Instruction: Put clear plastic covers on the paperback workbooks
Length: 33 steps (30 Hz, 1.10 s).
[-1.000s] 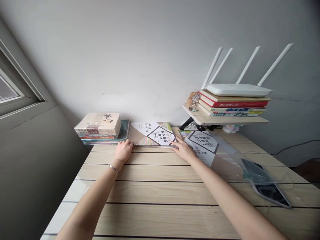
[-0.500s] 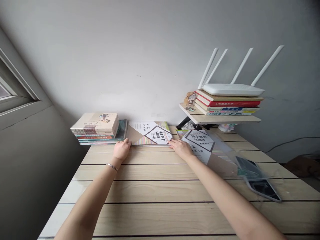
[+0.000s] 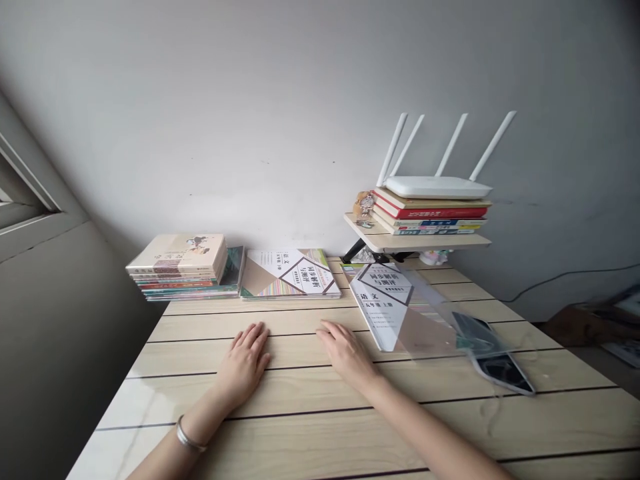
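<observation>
My left hand [image 3: 245,360] lies flat on the slatted wooden table [image 3: 300,427], fingers stretched out, a silver bangle [image 3: 189,435] on its wrist. My right hand [image 3: 346,353] rests on the same table, holding nothing, its fingers extended. Beyond both hands, a white-and-brown workbook stack [image 3: 290,275] lies against the wall, apart from them. To the right of my right hand is another workbook [image 3: 383,307] with a similar cover. A clear plastic sheet [image 3: 440,320] partly covers it.
At the back left stands a pile of books [image 3: 177,257]. A small raised shelf [image 3: 420,241] carries more books [image 3: 430,213] and a white router [image 3: 440,187] with upright antennas. A phone [image 3: 505,373] lies partly under the plastic at the right.
Both hands have let go of the workbook stack by the wall and drawn back toward me onto the bare tabletop. The view has shifted slightly.
</observation>
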Motion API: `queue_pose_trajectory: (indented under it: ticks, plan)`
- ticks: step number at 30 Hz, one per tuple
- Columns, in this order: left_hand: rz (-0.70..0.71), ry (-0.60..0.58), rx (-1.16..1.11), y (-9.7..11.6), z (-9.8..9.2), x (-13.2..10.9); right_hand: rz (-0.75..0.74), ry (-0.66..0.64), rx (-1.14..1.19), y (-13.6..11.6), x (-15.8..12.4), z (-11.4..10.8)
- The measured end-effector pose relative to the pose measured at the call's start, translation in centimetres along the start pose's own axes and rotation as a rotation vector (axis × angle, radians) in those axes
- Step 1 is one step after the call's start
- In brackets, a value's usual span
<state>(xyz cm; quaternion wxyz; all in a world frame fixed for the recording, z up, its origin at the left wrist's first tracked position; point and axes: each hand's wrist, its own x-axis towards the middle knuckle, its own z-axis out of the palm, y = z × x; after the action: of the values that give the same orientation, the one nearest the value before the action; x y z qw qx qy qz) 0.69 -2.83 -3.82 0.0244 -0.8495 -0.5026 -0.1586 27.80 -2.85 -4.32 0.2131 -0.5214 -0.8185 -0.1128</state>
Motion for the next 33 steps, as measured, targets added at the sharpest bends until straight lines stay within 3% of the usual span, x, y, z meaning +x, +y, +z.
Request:
queue_pose_trajectory:
  ticks: [3,6,10,21,27,33]
  plan:
    - [0.029,0.012,-0.062,-1.0,-0.4,-0.3,0.14,0.035,0.009,1.8,-0.3,-1.3]
    - [0.051,0.045,-0.079,-1.3,-0.6,0.0,0.391,0.057,-0.122,4.4,-0.4,-2.2]
    - [0.061,0.056,-0.084,-1.4,-0.5,0.1,0.6,-0.057,-0.273,6.2,-1.0,-2.5]
    - [0.044,0.043,-0.131,-1.0,-1.0,0.0,0.738,-0.425,-0.35,5.7,0.9,-2.9]
    - [0.038,0.029,-0.166,-0.8,-1.2,-0.1,0.815,-0.557,-0.183,7.0,2.0,-5.2]
    - [0.023,0.004,-0.191,-0.7,-1.4,-0.1,0.871,-0.518,-0.132,7.8,2.2,-8.5]
